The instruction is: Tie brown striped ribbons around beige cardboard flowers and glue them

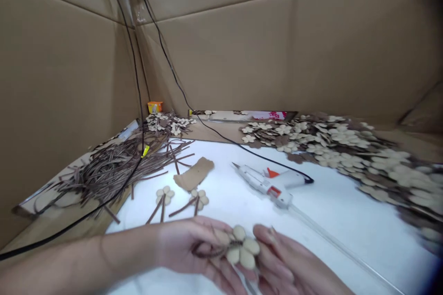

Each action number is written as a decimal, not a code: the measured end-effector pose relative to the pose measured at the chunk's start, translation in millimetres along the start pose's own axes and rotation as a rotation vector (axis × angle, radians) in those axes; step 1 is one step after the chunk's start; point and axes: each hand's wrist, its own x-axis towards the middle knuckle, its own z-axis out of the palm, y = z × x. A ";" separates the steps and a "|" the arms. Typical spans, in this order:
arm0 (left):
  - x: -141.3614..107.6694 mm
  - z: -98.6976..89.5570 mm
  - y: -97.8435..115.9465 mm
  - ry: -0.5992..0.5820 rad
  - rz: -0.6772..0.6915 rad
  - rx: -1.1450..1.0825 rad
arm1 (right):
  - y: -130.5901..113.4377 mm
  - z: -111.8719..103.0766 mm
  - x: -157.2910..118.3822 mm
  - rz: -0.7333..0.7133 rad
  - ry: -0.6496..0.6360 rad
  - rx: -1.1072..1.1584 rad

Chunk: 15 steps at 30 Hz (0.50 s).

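Note:
A pale wooden flower cutout (241, 249) with several petals sits between my hands, with dark brown strips wound at its centre. My left hand (188, 249) grips it from the left, and the strips run into my palm. My right hand (280, 262) lies just right of the flower, its fingertips at the petals' edge. Beyond my hands, two similar flowers with brown stems (164, 196) (200, 199) lie on the white sheet. A white hot glue gun (265, 182) with an orange trigger guard rests on its side, with a clear glue stick (346, 249) nearby.
A loose heap of brown strips (114, 170) lies at left, and a large heap of flower cutouts (346, 159) lies at right. A cardboard scrap (194, 174) rests on the white sheet (346, 221). A black cable (221, 132) crosses the area before cardboard walls (294, 41).

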 end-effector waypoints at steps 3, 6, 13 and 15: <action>-4.2 -0.9 -1.5 0.001 0.011 0.086 | -3.5 8.5 -9.0 -0.057 -0.045 0.006; -9.3 1.1 -1.7 -0.001 0.023 0.146 | -6.5 11.5 -11.3 -0.124 -0.102 -0.089; -11.4 2.0 -2.1 -0.018 0.046 0.190 | -9.5 2.9 -2.2 -0.167 -0.158 -0.186; -10.8 0.4 -2.2 -0.023 0.043 0.189 | -10.8 0.5 -0.5 -0.178 -0.140 -0.193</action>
